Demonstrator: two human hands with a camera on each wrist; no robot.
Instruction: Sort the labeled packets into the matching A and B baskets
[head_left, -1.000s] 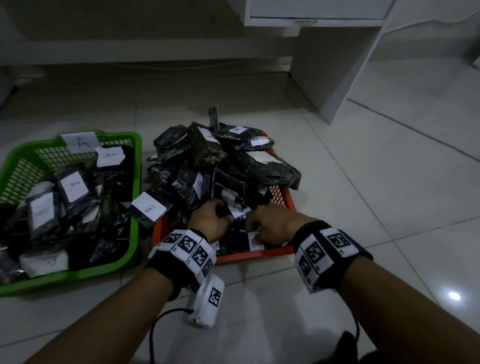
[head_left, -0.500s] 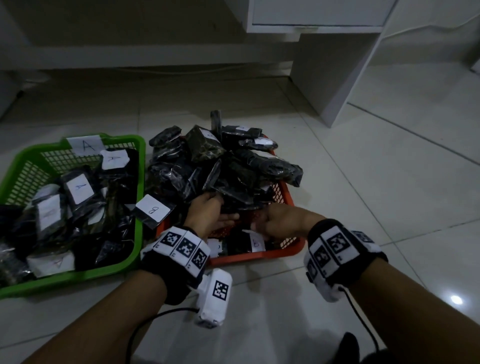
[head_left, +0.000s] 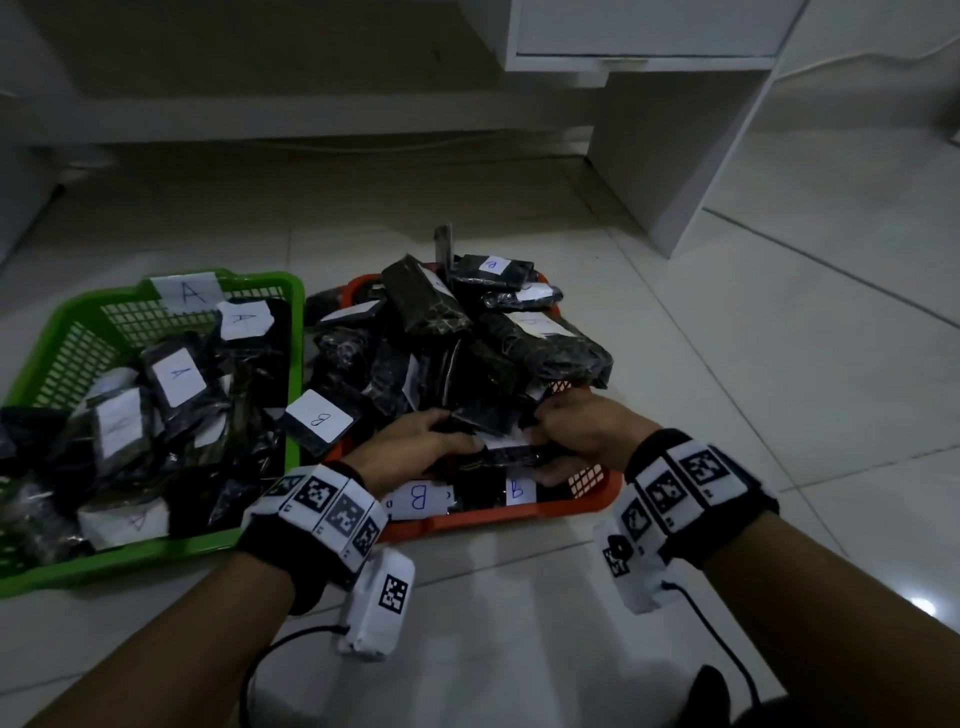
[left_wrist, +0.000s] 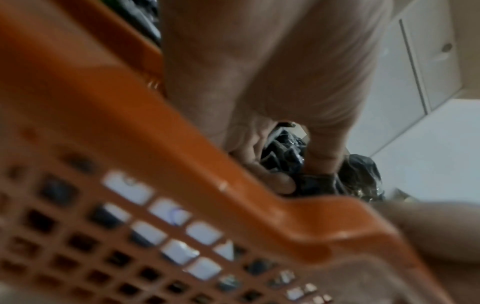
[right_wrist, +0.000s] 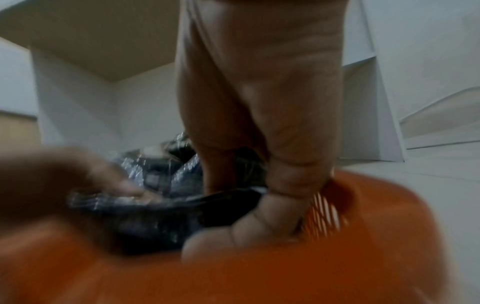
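A green basket (head_left: 156, 561) with an A label (head_left: 189, 293) sits at the left and holds several black packets marked A. To its right, an orange basket (head_left: 519, 519) is heaped with black packets, some marked B (head_left: 318, 415). Both hands are at the orange basket's near end. My left hand (head_left: 462, 434) and right hand (head_left: 543, 447) hold one flat black packet (head_left: 514, 457) between them; its label is hidden. In the right wrist view, my right hand (right_wrist: 249, 207) pinches that packet (right_wrist: 155, 218) between thumb and fingers. In the left wrist view, my left hand (left_wrist: 293, 170) curls round dark wrapping above the orange rim (left_wrist: 182, 144).
Pale floor tiles (head_left: 779, 389) surround the baskets. A white cabinet leg (head_left: 675, 166) stands behind and to the right of the orange basket. A low ledge (head_left: 260, 119) runs along the back. Cables trail from both wrist bands.
Both hands have drawn back from the middle of the pile toward the orange basket's near edge. They now hold a flat black packet between them.
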